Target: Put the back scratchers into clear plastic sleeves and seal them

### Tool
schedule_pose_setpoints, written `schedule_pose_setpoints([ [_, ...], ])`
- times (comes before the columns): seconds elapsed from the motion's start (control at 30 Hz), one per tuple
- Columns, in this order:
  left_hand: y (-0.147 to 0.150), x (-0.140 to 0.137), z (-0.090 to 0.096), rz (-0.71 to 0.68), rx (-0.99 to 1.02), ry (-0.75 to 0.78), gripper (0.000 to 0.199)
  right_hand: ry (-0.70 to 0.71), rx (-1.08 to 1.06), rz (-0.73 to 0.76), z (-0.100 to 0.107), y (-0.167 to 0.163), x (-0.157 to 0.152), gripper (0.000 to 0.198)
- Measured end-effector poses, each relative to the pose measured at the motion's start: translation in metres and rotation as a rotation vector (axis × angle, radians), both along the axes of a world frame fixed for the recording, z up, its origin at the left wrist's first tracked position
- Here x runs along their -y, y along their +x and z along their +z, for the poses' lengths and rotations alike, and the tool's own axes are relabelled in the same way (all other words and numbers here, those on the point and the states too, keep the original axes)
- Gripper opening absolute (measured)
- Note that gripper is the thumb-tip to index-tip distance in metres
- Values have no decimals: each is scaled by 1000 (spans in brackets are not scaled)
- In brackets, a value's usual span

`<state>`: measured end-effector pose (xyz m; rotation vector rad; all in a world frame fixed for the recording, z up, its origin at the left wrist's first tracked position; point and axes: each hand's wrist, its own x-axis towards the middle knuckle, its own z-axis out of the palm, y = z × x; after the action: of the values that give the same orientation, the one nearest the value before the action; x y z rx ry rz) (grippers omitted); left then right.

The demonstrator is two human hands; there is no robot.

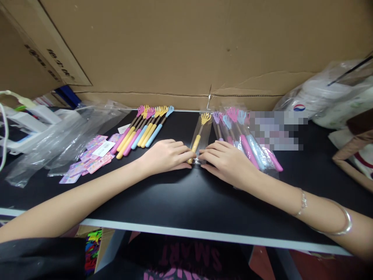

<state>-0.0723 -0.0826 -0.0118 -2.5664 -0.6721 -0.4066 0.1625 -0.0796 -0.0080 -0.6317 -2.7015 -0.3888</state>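
Note:
A yellow back scratcher point(196, 143) lies inside a clear plastic bag point(206, 134) on the black table, its claw pointing away from me. My left hand point(166, 154) pinches the left side of the bag's near end, by the tip of the handle. From the right, my right hand point(229, 161) grips the same end, fingers bent and close together. Just beyond my right hand lie several bagged back scratchers point(247, 146) in pink, blue and purple. Unbagged back scratchers point(145, 130) in pink, yellow and blue rest side by side beyond my left hand.
Printed cards point(94, 155) lie scattered at the left beside a pile of clear empty bags point(67, 136). A white plastic rack point(32, 124) stands far left. Cardboard point(186, 50) walls the back. A bagged cup point(317, 95) sits at the right rear.

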Motion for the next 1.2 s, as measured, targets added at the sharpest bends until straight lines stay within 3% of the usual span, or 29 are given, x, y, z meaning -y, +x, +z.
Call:
schedule_pose_setpoints([
  [0.2,-3,-2,2,2,50,-65,36,134,63,-12,2,1,-1,21],
  [0.4,1,1,1,-24,79,13,29,203,105,-16,1,1,0,24],
  [0.83,6,6,2,-76,-44,155,25,215,126,35,3,-1,11,26],
  [1.2,13,8,3,-91,22,232,24,224,118,62,2,-4,12,29],
])
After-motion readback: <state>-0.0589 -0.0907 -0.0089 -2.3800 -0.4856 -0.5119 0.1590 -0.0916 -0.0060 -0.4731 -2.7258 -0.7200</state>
